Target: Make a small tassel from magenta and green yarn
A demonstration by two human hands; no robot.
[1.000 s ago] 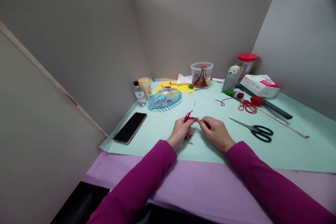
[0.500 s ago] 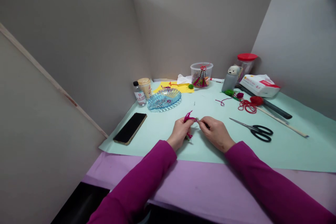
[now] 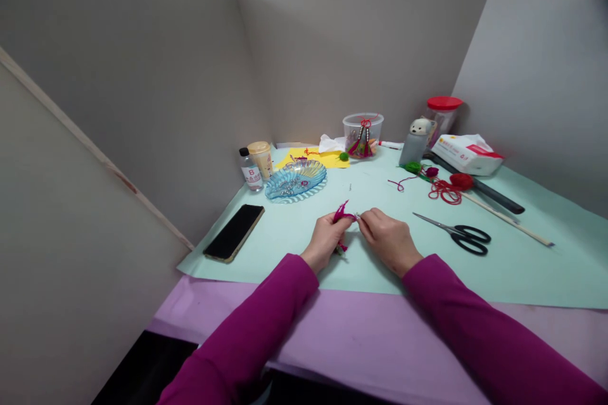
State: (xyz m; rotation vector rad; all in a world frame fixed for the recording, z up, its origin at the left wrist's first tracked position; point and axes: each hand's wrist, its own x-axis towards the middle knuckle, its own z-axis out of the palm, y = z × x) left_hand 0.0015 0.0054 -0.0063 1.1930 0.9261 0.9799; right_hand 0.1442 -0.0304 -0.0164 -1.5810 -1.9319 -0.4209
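Note:
My left hand (image 3: 323, 240) is closed around a bundle of magenta yarn (image 3: 341, 211), whose loose ends stick out above and below the fingers. A bit of green shows at the lower end. Close by, my right hand (image 3: 387, 237) pinches with thumb and forefinger at the small pale tip of the bundle, where silvery or whitish bits show. The fingertips hide most of what is there. To the right lie black-handled scissors (image 3: 458, 233), partly spread. A short magenta thread (image 3: 399, 185) rests beyond the hands.
A phone (image 3: 234, 233) lies at left. Behind it stand a small bottle (image 3: 251, 171), a cup (image 3: 261, 159) and a blue shell-shaped dish (image 3: 297, 182) with beads. A clear tub (image 3: 362, 136) holds tassels. Red yarn (image 3: 445, 191), a tissue pack (image 3: 468, 154) and a stick (image 3: 510, 221) are at right.
My right hand has turned slightly, its fingers drawn closer together at the tip of the yarn bundle. My left hand keeps its grip. The whole view has shifted a little.

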